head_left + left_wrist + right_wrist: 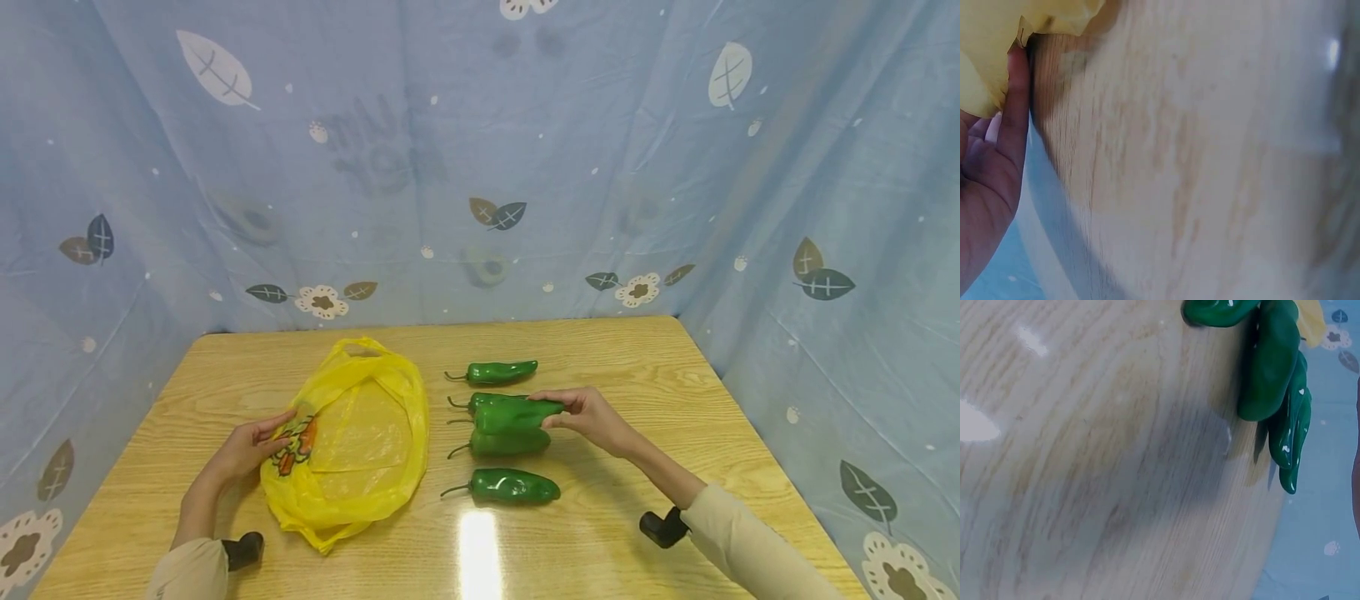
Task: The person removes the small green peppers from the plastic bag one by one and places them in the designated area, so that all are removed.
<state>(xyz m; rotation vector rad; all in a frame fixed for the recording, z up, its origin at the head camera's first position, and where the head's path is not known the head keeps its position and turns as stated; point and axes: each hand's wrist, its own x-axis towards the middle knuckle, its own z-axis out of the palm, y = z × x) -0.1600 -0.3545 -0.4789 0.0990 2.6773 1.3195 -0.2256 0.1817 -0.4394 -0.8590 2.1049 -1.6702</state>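
A yellow plastic bag (416,417) lies spread on the table, its mouth facing up and a printed picture on its left side. My left hand (243,450) holds that printed side, and in the left wrist view its fingers (1017,103) reach under the crumpled film. By its tip end, my right hand (592,421) grips a green pepper (510,416), stem pointing left. This pepper overlaps two others in the head view, one behind (487,400) and one in front (510,443). Only a sliver of the right hand (1357,481) shows in the right wrist view.
Another green pepper (501,372) lies at the back of the row, and a glossy one (513,486) lies nearest me. All stems point toward the bag. The wooden table (622,358) meets a blue patterned curtain (420,250) at the back and sides.
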